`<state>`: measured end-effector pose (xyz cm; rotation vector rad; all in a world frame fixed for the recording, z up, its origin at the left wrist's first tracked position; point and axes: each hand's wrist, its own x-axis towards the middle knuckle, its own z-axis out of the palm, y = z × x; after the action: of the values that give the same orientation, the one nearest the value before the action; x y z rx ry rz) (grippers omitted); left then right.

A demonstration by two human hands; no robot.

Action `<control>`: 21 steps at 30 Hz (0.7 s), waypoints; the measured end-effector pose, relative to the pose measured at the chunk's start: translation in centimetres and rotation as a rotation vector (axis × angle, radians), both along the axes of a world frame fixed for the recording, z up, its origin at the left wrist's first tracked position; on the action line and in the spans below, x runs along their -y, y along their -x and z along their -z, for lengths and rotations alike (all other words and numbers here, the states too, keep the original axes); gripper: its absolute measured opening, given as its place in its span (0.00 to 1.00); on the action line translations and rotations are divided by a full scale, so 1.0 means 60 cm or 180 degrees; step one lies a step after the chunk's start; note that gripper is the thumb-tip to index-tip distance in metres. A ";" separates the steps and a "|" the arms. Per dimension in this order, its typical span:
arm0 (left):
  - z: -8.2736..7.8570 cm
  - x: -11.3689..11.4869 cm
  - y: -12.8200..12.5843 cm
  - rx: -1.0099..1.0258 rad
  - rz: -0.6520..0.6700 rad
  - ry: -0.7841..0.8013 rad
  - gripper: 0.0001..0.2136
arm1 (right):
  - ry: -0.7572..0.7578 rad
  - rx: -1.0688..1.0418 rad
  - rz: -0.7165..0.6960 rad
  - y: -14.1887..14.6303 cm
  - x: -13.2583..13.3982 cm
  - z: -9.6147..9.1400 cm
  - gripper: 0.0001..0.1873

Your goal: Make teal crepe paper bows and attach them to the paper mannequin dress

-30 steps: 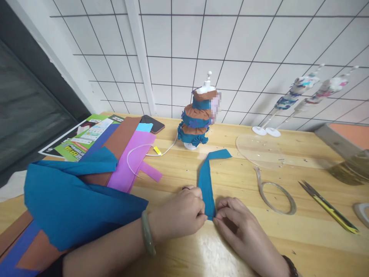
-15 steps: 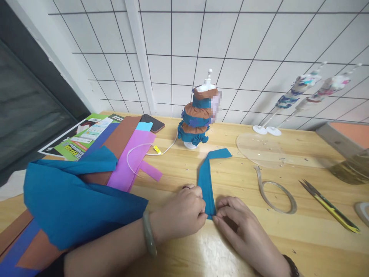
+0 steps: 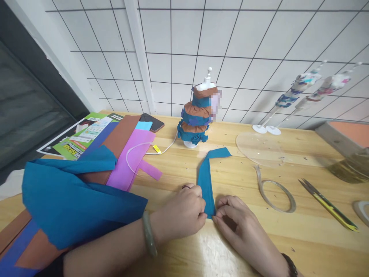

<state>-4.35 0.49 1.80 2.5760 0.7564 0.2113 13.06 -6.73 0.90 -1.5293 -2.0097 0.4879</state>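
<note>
A teal crepe paper strip (image 3: 205,177) lies on the wooden table in front of me, its far end folded over to the right. My left hand (image 3: 183,209), closed with the fingers curled, pinches the strip's lower left edge. At the lower right corner, the thumb and forefinger of my right hand (image 3: 240,223) close on the same strip. Just beyond it stands a small dress form (image 3: 197,111) on a white base, dressed in brown and teal ruffled tiers. A large teal crepe paper sheet (image 3: 83,204) is heaped beside my left forearm.
Purple crepe paper (image 3: 131,157), brown paper (image 3: 125,130) and a phone (image 3: 152,123) lie at left, near a white cable (image 3: 170,145). To the right are a coil of tape (image 3: 278,196), yellow-and-black snips (image 3: 328,206) and a clear disc (image 3: 259,150). Two more dress forms (image 3: 300,86) stand behind.
The view has shifted very slightly. Both hands stay at the near end of the strip, with no clear movement.
</note>
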 end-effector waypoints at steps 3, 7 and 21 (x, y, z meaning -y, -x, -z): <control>-0.002 0.001 0.001 0.0025 -0.0023 -0.0009 0.08 | 0.0048 -0.0015 -0.0004 -0.001 0.000 0.001 0.06; -0.002 0.001 0.001 0.0014 0.0010 -0.0080 0.09 | 0.0058 -0.0012 0.0012 -0.001 -0.001 0.003 0.06; -0.002 0.002 -0.001 -0.0075 0.0014 -0.0244 0.10 | 0.0169 -0.0025 0.0043 -0.001 0.000 0.001 0.07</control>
<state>-4.28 0.35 1.95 2.6563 0.7652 0.2126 13.14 -6.75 0.83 -1.5692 -1.9938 0.5450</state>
